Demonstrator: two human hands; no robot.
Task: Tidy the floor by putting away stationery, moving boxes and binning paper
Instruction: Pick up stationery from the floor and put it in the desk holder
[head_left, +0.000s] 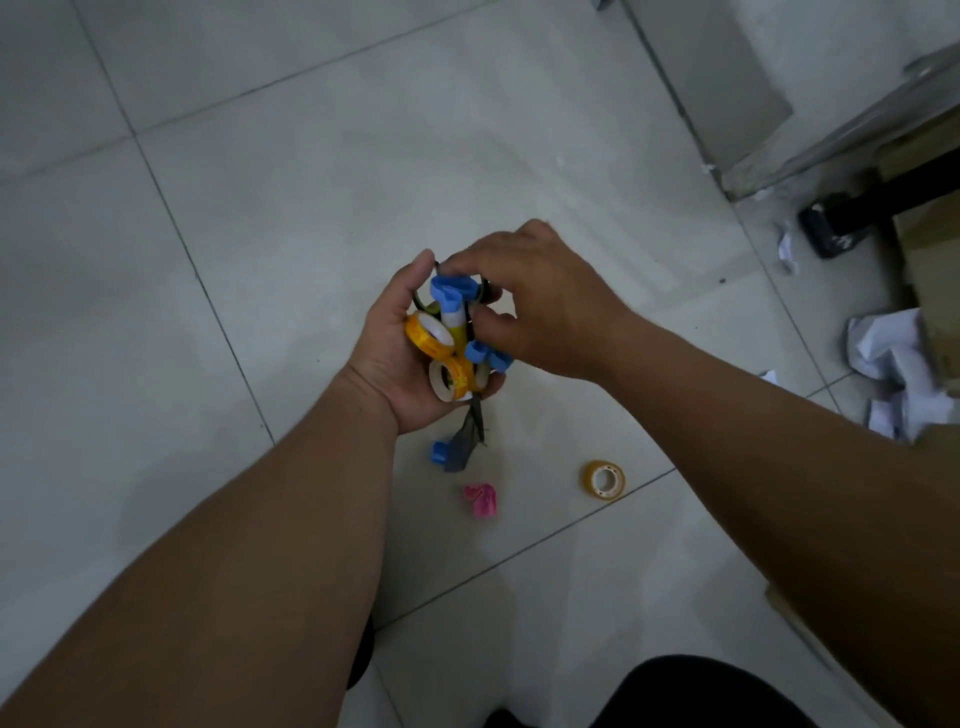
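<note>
My left hand (395, 358) grips a bundle of stationery: yellow tape rolls (428, 332), a blue-capped glue stick (451, 301) and black scissors whose blades (475, 421) point down. My right hand (540, 306) reaches over the bundle, fingers curled on the blue-capped pieces (485, 354). On the floor below lie a blue-capped item (440, 453), a pink item (482, 500) and a yellow tape roll (602, 479).
Crumpled white paper (891, 364) lies at the right beside cardboard boxes (935, 244). More paper scraps (787, 249) sit near a black furniture foot (831, 228). A metal door frame (831, 135) runs across the top right. Grey tiled floor (260, 208) spreads to the left.
</note>
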